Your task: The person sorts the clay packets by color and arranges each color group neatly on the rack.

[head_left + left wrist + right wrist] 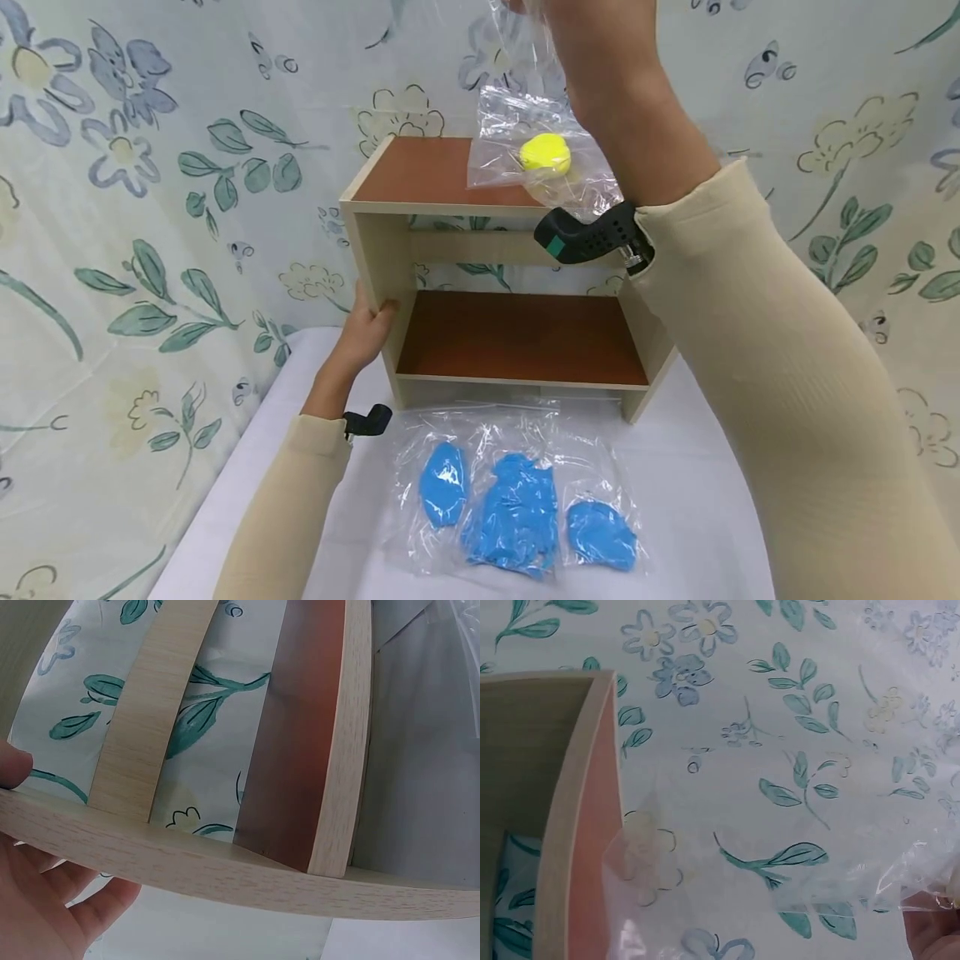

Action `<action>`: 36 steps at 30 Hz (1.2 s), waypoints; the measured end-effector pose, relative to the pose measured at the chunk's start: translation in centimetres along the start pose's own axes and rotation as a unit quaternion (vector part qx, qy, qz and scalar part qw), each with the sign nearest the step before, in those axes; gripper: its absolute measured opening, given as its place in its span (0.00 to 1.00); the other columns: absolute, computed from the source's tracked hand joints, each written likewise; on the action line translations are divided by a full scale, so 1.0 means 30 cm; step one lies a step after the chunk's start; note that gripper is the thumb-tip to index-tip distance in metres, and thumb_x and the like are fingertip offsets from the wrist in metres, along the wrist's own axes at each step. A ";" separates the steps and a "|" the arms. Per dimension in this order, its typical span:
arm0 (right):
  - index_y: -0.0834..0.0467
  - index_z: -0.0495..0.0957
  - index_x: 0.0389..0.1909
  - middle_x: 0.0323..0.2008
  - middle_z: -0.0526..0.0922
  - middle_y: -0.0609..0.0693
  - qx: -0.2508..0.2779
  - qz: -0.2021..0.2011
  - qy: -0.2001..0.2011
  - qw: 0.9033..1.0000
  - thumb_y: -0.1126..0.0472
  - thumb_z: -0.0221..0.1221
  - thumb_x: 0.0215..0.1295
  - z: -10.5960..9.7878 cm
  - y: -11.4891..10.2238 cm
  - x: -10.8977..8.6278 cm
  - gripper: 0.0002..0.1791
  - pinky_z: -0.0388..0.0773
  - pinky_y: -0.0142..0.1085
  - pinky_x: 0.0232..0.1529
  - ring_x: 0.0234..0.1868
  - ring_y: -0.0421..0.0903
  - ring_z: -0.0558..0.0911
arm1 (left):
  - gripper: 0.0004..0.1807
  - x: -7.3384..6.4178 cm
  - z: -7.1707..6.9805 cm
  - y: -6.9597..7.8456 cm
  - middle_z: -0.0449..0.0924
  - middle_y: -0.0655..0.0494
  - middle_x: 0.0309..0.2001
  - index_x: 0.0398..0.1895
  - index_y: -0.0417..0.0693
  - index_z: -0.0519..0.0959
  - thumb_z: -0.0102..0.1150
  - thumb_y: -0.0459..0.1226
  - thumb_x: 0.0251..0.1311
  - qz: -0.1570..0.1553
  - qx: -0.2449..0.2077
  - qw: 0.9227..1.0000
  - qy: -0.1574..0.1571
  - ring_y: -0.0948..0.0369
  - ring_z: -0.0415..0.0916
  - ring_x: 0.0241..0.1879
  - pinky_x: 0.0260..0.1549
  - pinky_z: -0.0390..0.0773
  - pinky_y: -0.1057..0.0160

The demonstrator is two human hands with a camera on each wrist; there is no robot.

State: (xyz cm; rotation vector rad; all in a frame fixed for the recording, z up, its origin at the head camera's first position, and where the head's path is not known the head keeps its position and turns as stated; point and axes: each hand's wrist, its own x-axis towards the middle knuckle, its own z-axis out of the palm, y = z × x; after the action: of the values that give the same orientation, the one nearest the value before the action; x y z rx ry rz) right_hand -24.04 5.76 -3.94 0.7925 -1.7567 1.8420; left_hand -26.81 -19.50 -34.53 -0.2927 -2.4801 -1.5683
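Observation:
My left hand (365,332) grips the left side panel of a small wooden shelf (375,283). In the left wrist view, the thumb (13,766) lies on the inner side of the panel edge and the fingers (97,907) on the outer side. My right hand (600,58) is raised over the shelf's right part, holding a clear plastic bag (495,154) by its upper part. Inside the bag is a bright yellow lump (546,153). The bag hangs in front of the red-brown top board (427,171). Most right fingers are beyond the head view's top edge.
Clear bags with blue contents, an oval piece (443,485), a crumpled bundle (513,512) and a rounded piece (600,533), lie on the white tablecloth (697,500) before the shelf. A floral cloth (225,333) hangs behind. Each wrist carries a black camera mount (585,237).

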 end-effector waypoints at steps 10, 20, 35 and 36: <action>0.60 0.67 0.65 0.62 0.72 0.53 -0.369 -0.068 -0.106 0.921 0.54 0.64 0.64 0.061 0.166 -0.044 0.32 0.75 0.25 0.57 0.57 0.41 0.73 | 0.34 0.000 0.008 0.004 0.55 0.34 0.72 0.76 0.46 0.39 0.39 0.37 0.72 0.001 -0.004 1.000 -0.002 0.39 0.56 0.73 0.69 0.61 0.35; 0.57 0.69 0.67 0.62 0.72 0.55 -0.445 0.035 -0.350 0.824 0.50 0.64 0.64 0.074 0.247 -0.106 0.33 0.70 0.39 0.61 0.56 0.49 0.70 | 0.35 -0.002 0.024 -0.001 0.55 0.36 0.71 0.76 0.48 0.39 0.39 0.37 0.72 0.012 -0.005 1.000 -0.006 0.40 0.56 0.72 0.68 0.61 0.34; 0.49 0.63 0.71 0.59 0.74 0.49 -0.430 0.072 -0.382 0.815 0.46 0.50 0.72 0.052 0.279 -0.122 0.29 0.67 0.45 0.64 0.56 0.48 0.71 | 0.35 -0.002 0.035 0.007 0.54 0.37 0.72 0.77 0.48 0.39 0.39 0.37 0.71 0.007 -0.012 1.000 -0.010 0.40 0.56 0.72 0.68 0.60 0.33; 0.49 0.63 0.71 0.58 0.74 0.49 -0.433 0.068 -0.378 0.816 0.45 0.50 0.72 0.056 0.281 -0.122 0.29 0.68 0.45 0.63 0.56 0.48 0.71 | 0.35 0.000 0.034 0.008 0.54 0.37 0.72 0.76 0.48 0.39 0.39 0.37 0.71 0.010 -0.011 1.000 -0.008 0.40 0.56 0.72 0.68 0.60 0.33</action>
State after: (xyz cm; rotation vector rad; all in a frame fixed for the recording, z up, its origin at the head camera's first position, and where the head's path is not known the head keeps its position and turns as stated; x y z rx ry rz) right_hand -27.02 3.72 -12.55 1.0597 -2.8433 0.5471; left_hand -26.80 -18.49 -34.75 -0.3349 -2.4656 -1.5921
